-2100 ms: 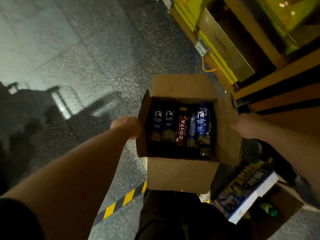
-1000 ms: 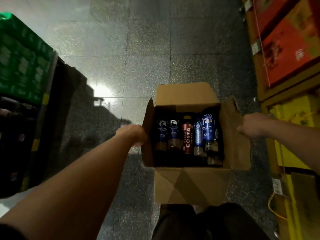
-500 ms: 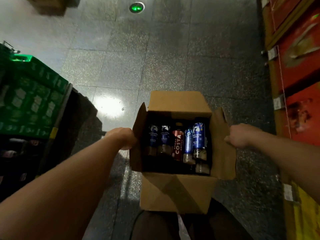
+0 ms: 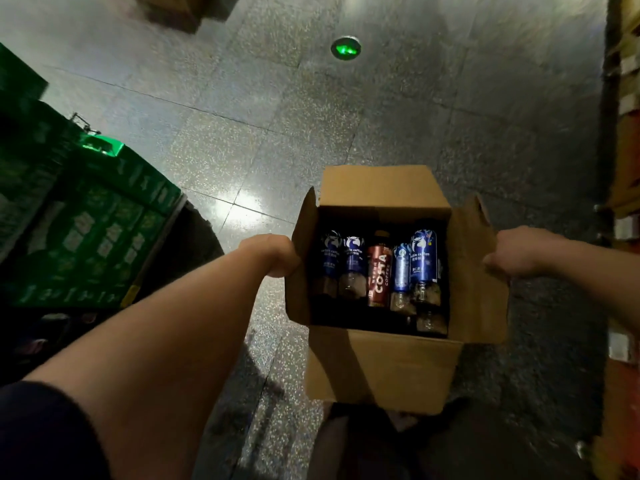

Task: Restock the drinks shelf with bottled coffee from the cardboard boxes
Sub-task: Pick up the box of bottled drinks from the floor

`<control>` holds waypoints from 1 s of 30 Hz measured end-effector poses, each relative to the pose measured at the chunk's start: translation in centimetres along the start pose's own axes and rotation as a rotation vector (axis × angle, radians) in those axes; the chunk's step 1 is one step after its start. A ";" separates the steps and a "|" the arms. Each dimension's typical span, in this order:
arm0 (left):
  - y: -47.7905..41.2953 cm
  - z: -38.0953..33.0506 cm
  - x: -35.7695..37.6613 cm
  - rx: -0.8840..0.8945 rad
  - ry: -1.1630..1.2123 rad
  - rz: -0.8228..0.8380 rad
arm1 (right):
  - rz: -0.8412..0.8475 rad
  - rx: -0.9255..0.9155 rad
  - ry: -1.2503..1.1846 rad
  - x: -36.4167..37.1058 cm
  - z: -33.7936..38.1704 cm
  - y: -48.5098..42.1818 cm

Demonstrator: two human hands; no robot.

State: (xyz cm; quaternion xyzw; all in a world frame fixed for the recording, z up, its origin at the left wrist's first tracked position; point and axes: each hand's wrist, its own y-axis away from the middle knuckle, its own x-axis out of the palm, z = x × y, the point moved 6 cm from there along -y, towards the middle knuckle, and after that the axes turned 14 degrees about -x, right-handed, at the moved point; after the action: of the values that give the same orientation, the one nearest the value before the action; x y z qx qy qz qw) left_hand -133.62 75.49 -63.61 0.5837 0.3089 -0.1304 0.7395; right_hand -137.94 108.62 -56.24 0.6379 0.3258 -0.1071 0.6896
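I carry an open cardboard box [image 4: 381, 362] in front of me, above the floor. My left hand [image 4: 273, 254] grips its left flap and my right hand [image 4: 512, 251] grips its right flap. Inside lie several coffee bottles: blue-labelled ones [image 4: 353, 268] on either side and a dark red Costa bottle [image 4: 379, 275] in the middle. The far flap stands up and the near flap hangs down towards me.
Green crates [image 4: 86, 223] are stacked at the left. Shelving with orange and red goods [image 4: 623, 168] runs along the right edge. A green light [image 4: 345, 48] glows in the grey tiled floor ahead. Another cardboard box [image 4: 173, 8] sits at the top left.
The view has swung round while I walk with the box: the yellow shelf has gone, green crates came in at the left. Both hands keep their grip on the flaps.
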 end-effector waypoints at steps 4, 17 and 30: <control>-3.8 1.5 -6.1 -0.005 -0.003 0.004 | -0.013 -0.017 0.030 -7.1 1.7 -4.0; -19.2 10.8 -25.4 -0.204 0.068 0.062 | -0.019 -0.212 0.072 -32.4 10.0 -24.1; -36.1 26.0 -42.1 -0.273 0.301 0.042 | -0.046 -0.339 0.407 -58.9 26.1 -42.3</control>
State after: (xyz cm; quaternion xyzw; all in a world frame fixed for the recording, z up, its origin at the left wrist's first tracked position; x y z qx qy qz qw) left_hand -178.28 33.58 -62.95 0.4973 0.4186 0.0167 0.7597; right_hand -198.67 61.12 -56.64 0.5142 0.4853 0.0639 0.7043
